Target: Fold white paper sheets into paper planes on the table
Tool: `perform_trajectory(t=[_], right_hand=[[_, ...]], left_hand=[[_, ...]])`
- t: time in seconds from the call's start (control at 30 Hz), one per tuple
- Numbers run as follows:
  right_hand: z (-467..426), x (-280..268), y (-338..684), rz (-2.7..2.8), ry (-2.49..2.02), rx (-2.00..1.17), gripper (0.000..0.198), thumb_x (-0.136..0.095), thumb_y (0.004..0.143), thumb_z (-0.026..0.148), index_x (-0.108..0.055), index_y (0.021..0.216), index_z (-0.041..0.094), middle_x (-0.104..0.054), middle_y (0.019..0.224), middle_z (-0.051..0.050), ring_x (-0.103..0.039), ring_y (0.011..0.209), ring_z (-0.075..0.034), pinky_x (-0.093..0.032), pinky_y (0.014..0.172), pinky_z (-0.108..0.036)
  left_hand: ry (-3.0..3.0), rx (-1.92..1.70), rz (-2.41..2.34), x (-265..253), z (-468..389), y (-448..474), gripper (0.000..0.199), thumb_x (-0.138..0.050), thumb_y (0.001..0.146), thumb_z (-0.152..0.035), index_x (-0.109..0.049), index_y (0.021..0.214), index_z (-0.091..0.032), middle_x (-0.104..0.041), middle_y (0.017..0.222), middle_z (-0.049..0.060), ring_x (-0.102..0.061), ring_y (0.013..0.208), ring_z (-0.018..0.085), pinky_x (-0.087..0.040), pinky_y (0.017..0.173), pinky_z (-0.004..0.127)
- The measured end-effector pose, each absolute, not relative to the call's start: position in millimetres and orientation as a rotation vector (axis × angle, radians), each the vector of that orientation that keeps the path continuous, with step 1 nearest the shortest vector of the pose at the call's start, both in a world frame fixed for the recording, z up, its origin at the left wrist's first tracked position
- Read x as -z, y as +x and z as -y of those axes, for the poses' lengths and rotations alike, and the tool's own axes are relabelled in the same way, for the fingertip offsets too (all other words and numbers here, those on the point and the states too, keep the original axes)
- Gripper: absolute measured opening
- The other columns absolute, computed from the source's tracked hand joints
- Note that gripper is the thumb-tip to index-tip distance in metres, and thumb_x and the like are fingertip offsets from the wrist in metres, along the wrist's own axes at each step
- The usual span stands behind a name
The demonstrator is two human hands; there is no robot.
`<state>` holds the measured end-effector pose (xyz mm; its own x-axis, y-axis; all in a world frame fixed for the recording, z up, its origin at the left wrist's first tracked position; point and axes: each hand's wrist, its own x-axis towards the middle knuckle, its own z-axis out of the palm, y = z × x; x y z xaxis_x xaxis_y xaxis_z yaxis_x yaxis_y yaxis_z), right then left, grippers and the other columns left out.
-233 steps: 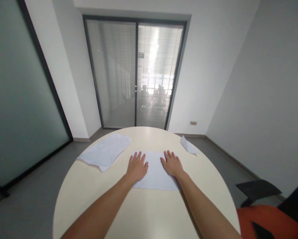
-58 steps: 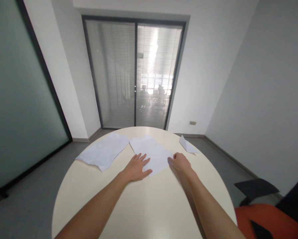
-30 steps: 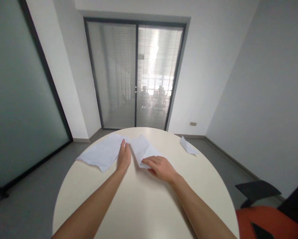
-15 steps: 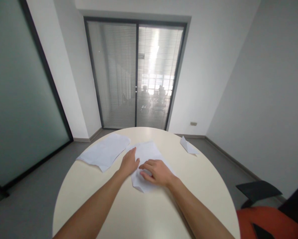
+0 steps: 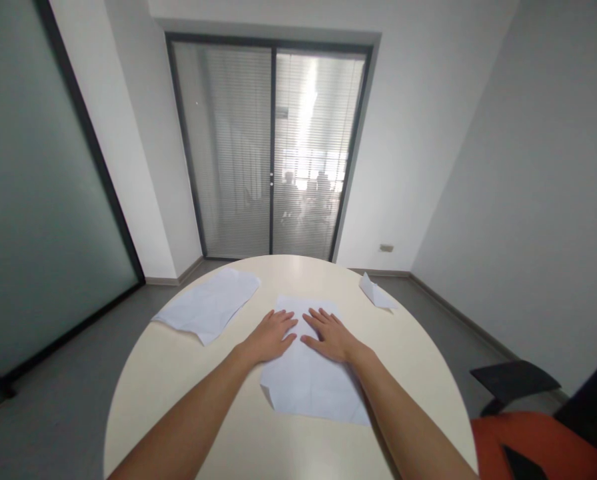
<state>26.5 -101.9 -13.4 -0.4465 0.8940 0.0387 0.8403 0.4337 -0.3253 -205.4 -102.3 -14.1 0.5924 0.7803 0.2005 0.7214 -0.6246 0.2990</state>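
Note:
A white sheet of paper [image 5: 311,393] lies in front of me on the round table, with faint creases and its near left corner curled up. My left hand [image 5: 273,335] rests flat on the sheet's left side, fingers stretched out. Flat on its right side is my right hand [image 5: 331,335], fingers spread and pointing away from me. A small gap separates the two thumbs. Neither hand grips anything. Parts of the paper are hidden beneath the hands and the right forearm.
Other white sheets [image 5: 211,303] lie at the table's left edge. A folded piece of paper [image 5: 377,294] stands near the far right edge. The cream round table [image 5: 218,440] has an orange chair [image 5: 523,440] at its right. Glass doors with blinds [image 5: 273,153] are beyond.
The paper has been spread wider and now reaches nearer to me. Both hands have turned flat onto it; the right fingers, curled before, are now stretched out.

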Motion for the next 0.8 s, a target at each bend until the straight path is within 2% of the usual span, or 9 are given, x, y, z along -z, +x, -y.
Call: perform_trajectory(t=[0.13, 0.27, 0.47, 0.57, 0.7, 0.8], right_hand=[[98.6, 12.2, 33.1, 2.44, -1.606, -0.367, 0.079, -0.036, 0.091, 0.072, -0.032, 0.154, 0.025, -0.022, 0.162, -0.009, -0.014, 0.15, -0.033, -0.012, 0.12, -0.054], [95.0, 13.0, 41.2, 2.358, -1.715, -0.32, 0.073, -0.038, 0.094, 0.067, -0.035, 0.153, 0.026, -0.024, 0.162, -0.009, -0.016, 0.15, -0.032, -0.013, 0.119, -0.054], [87.4, 16.2, 55.9, 2.189, -1.95, -0.25, 0.07, -0.039, 0.095, 0.063, -0.036, 0.152, 0.023, -0.026, 0.161, -0.011, -0.019, 0.149, -0.035, -0.014, 0.117, -0.06], [85.4, 16.1, 59.5, 2.137, -1.986, -0.154, 0.068, -0.042, 0.094, 0.062, -0.043, 0.148, 0.021, -0.03, 0.159, -0.014, -0.022, 0.147, -0.037, -0.015, 0.115, -0.062], [86.9, 12.4, 53.6, 2.221, -1.769, -0.057, 0.053, -0.044, 0.097, 0.05, -0.055, 0.139, 0.021, -0.042, 0.153, -0.013, -0.033, 0.143, -0.032, -0.02, 0.117, -0.054], [90.2, 10.7, 44.4, 2.401, -1.491, -0.181, 0.053, -0.04, 0.098, 0.051, -0.055, 0.141, 0.022, -0.044, 0.152, -0.011, -0.035, 0.143, -0.027, -0.023, 0.118, -0.046]], left_hand=[[2.709, -0.404, -1.138, 8.5, 111.1, -201.9, 0.055, -0.047, 0.094, -0.049, -0.05, 0.142, -0.024, -0.042, 0.154, 0.01, -0.034, 0.144, 0.028, -0.019, 0.12, 0.05], [2.702, -0.37, -1.17, 7.6, 113.9, -201.4, 0.058, -0.046, 0.094, -0.052, -0.046, 0.145, -0.024, -0.037, 0.156, 0.01, -0.032, 0.145, 0.029, -0.019, 0.12, 0.051], [2.73, -0.357, -1.062, 6.8, 113.6, -207.1, 0.063, -0.051, 0.09, -0.057, -0.045, 0.146, -0.027, -0.035, 0.158, 0.008, -0.031, 0.146, 0.029, -0.018, 0.12, 0.05], [2.745, -0.329, -1.044, 5.2, 115.8, -206.3, 0.065, -0.051, 0.09, -0.059, -0.043, 0.147, -0.027, -0.033, 0.158, 0.009, -0.031, 0.146, 0.029, -0.019, 0.12, 0.05], [2.759, -0.296, -1.121, 5.8, 115.8, -203.2, 0.064, -0.046, 0.093, -0.059, -0.042, 0.148, -0.025, -0.032, 0.159, 0.011, -0.03, 0.146, 0.031, -0.018, 0.119, 0.052], [2.739, -0.285, -1.2, 8.6, 112.2, -202.9, 0.065, -0.042, 0.094, -0.06, -0.04, 0.149, -0.024, -0.03, 0.159, 0.011, -0.028, 0.147, 0.032, -0.017, 0.119, 0.053]])
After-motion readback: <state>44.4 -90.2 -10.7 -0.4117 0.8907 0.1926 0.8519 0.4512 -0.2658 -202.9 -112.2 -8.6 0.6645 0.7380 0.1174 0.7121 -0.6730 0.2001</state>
